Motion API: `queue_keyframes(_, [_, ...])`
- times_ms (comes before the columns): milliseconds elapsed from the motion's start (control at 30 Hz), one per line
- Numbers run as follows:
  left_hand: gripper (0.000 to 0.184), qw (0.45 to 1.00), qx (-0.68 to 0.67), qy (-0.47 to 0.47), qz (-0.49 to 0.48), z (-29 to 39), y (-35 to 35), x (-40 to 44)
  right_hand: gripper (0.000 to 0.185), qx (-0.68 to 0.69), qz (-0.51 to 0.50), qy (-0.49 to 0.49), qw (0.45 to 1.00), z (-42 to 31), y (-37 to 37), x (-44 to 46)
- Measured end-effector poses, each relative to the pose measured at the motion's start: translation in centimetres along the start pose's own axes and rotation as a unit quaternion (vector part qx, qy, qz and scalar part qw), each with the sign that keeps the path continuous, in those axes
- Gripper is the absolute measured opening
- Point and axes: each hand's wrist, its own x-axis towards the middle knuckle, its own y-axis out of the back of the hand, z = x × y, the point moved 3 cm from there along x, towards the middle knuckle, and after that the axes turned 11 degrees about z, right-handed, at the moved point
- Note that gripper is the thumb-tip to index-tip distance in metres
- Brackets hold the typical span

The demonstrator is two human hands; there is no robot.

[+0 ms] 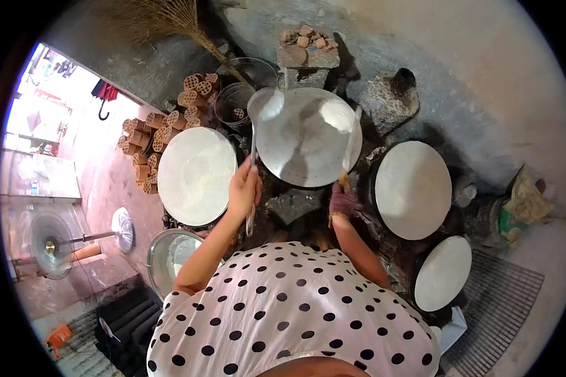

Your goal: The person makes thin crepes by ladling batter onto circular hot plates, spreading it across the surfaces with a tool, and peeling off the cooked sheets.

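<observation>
My left hand (245, 188) is closed around the long handle of a metal ladle (267, 103). The ladle's bowl, with white residue, hangs over the upper left rim of a round griddle (305, 151). On the griddle's upper right lies a patch of white batter (337, 116). My right hand (344, 201), in a dark purplish glove, grips the yellowish handle end of a long flat spatula (351, 141), its pale blade lying along the griddle's right edge. White layers cover the left griddle (197, 177) and the right griddle (414, 190).
A metal basin (160, 267) of white batter stands at lower left. Perforated clay-coloured briquettes (151, 151) are piled behind the left griddle. Another white round (443, 274) sits at lower right by a wire rack (500, 308). A fan (50, 245) stands far left, a straw broom (198, 38) behind.
</observation>
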Motion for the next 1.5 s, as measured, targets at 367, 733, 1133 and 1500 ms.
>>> queue_keyframes(367, [0.034,0.969,-0.150,0.194,-0.037,-8.1,6.7,-5.7,0.051,0.002,-0.034,-0.027,0.999,-3.0,0.6,3.8])
queue_keyframes(733, [0.037,0.953,-0.192,0.232,-0.018,-7.2,6.7,-7.0,0.049,-0.064,-0.319,-0.051,0.944,-5.1,-4.7,11.0])
queue_keyframes(1133, [0.033,0.937,-0.232,0.261,0.012,-8.0,6.7,-9.0,0.050,-0.200,-0.224,0.230,0.926,-5.1,-8.9,13.8])
queue_keyframes(1500, [0.031,0.928,-0.260,0.266,0.012,-8.5,6.5,-10.7,0.049,-0.233,-0.197,0.164,0.938,-4.9,-4.2,14.5])
